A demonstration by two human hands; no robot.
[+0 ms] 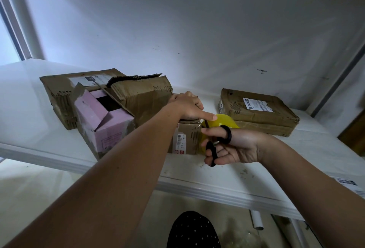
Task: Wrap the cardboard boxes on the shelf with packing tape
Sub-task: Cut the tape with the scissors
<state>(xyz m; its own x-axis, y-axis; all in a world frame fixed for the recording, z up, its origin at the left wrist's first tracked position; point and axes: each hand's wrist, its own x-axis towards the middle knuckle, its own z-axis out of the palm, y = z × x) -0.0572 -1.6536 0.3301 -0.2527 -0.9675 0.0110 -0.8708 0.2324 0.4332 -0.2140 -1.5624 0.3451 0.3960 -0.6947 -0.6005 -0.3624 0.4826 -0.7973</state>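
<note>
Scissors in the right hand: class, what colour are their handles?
Black; the scissors show best in the head view, held by the right hand.

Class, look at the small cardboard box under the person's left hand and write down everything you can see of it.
The small cardboard box is brown and stands upright near the front edge of the white shelf. Its front face carries a white label with a barcode and red marks. The left hand rests on its top, forefinger pointing right. The pink box stands to its left and a big crumpled brown box behind. Yellowish tape runs off its right side, where the right hand holds black scissors.
</note>
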